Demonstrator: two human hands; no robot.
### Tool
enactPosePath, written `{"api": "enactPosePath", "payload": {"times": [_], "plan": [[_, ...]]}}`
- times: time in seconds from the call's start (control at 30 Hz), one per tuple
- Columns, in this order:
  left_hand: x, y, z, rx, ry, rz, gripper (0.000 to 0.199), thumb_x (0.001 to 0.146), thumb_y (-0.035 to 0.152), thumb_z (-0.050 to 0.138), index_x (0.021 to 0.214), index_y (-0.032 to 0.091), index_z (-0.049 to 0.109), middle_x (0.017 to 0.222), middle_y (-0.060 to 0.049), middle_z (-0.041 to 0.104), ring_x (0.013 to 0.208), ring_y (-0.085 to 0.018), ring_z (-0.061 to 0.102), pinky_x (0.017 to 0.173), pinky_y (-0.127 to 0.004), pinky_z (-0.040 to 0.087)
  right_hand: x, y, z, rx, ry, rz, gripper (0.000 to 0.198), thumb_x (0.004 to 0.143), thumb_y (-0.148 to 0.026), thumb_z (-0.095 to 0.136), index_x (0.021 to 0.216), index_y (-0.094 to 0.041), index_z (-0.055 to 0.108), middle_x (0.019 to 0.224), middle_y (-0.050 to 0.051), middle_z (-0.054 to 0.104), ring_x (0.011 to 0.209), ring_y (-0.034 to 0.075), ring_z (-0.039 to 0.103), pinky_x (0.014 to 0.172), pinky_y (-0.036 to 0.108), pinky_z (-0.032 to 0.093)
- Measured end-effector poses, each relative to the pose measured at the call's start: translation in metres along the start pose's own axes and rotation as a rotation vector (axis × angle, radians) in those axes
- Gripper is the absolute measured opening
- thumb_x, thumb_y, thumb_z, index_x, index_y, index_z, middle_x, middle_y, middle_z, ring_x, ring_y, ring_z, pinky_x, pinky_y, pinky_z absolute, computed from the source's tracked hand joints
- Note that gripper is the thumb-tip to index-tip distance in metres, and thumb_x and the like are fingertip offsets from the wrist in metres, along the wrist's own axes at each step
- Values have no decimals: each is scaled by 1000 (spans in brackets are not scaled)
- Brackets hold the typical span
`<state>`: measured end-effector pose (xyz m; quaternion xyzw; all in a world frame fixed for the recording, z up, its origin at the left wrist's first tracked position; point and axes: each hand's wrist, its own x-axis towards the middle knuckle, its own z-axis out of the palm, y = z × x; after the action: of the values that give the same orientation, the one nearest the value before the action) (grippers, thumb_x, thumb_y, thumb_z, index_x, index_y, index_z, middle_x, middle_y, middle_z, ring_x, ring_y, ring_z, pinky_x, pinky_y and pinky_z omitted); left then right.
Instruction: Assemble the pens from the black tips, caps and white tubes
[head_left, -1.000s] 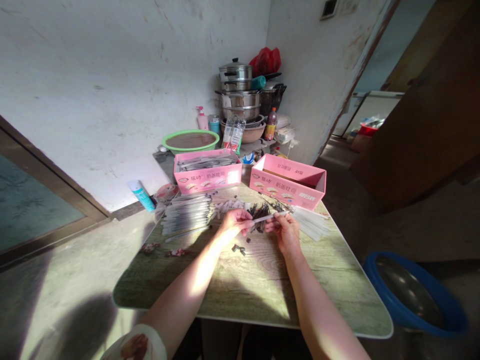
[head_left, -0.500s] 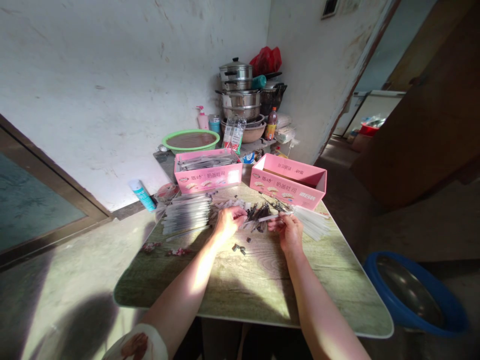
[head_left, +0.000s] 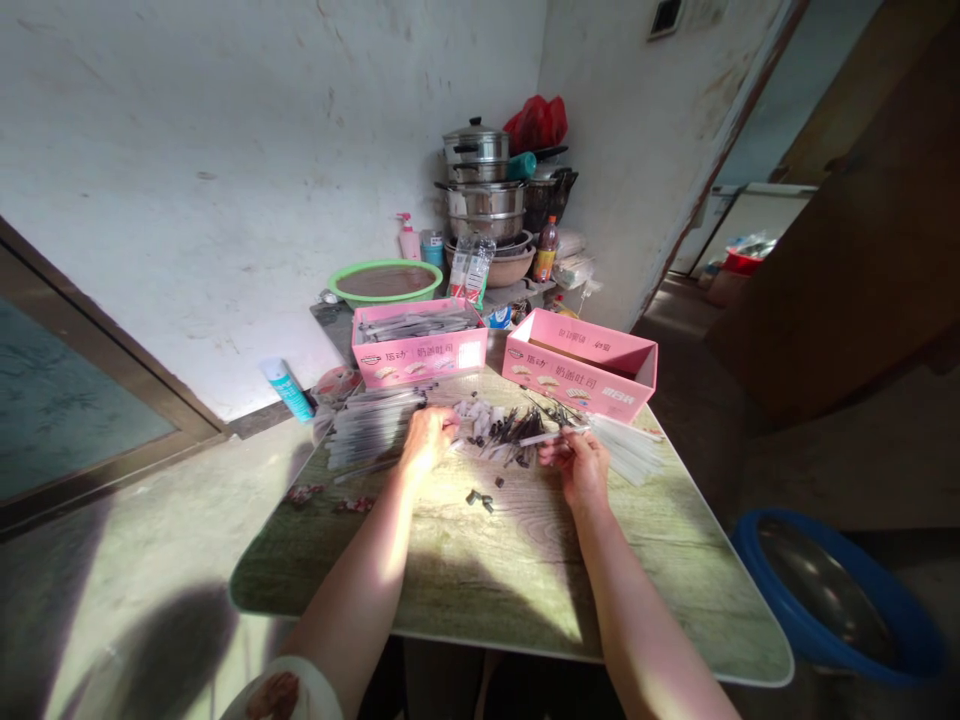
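Note:
My right hand (head_left: 581, 468) is closed around a thin whitish tube (head_left: 544, 437), which points left over a heap of thin black pieces (head_left: 525, 427). To the left, my left hand (head_left: 429, 437) has its fingers pinched together beside small white pieces (head_left: 480, 415). Whatever sits in that pinch is too small to make out. A neat row of translucent tubes (head_left: 367, 432) lies left of my left hand. More clear tubes (head_left: 630, 452) are spread to the right of my right hand. Several short black caps (head_left: 480, 499) rest on the wood-patterned table (head_left: 480, 570) closer to me.
Behind the heaps stand two pink boxes: the left box (head_left: 420, 362) holds grey-white tubes, and the right box (head_left: 581, 380) is angled. Beyond are a green basin (head_left: 386, 283), stacked pots (head_left: 484, 190) and bottles. A blue tub (head_left: 832, 600) sits at the right.
My left hand has moved left, away from the black heap and toward the tube row, uncovering white pieces. My right hand stays nearly in place with the tube.

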<state>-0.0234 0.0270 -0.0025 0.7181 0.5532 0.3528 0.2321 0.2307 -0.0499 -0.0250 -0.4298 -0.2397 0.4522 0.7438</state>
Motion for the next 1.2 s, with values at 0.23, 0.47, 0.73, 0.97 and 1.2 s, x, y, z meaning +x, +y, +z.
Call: {"api": "enactPosePath", "payload": {"times": [0.23,0.47,0.73,0.97,1.2], "plan": [[1,-1,-11,-6,-147,-65,5,77,7,76,74,11,79,66,-4,72,70,-20,68,70,-27,42,1,-1,-1,-10,-17,13,33,66,-39,88,71,-21,61,61,4,74,43,18,67,39,27,57],[-6,11,-5,21,-215,-48,12,66,2,80,68,13,76,59,-1,66,62,-17,60,65,-26,38,0,0,0,-4,-16,9,34,66,-40,89,72,-21,61,62,4,75,43,18,67,39,26,57],[-12,29,9,-385,-280,14,5,80,21,75,82,17,75,74,-3,71,68,-17,63,68,-27,47,-2,-1,2,-18,-39,12,34,67,-41,89,71,-21,62,62,4,76,44,19,68,39,27,57],[-23,43,20,-602,-473,-18,23,76,35,79,84,15,72,70,-3,65,61,-14,56,53,-23,40,-2,-2,2,-35,-65,36,31,67,-40,89,70,-21,64,62,4,76,46,20,70,42,27,59],[-19,34,30,-689,-459,-43,35,77,46,82,90,14,73,77,-6,68,63,-15,60,51,-23,42,-9,-6,6,-119,-294,164,36,63,-42,94,65,-19,67,62,4,75,44,16,66,45,26,58]]}}
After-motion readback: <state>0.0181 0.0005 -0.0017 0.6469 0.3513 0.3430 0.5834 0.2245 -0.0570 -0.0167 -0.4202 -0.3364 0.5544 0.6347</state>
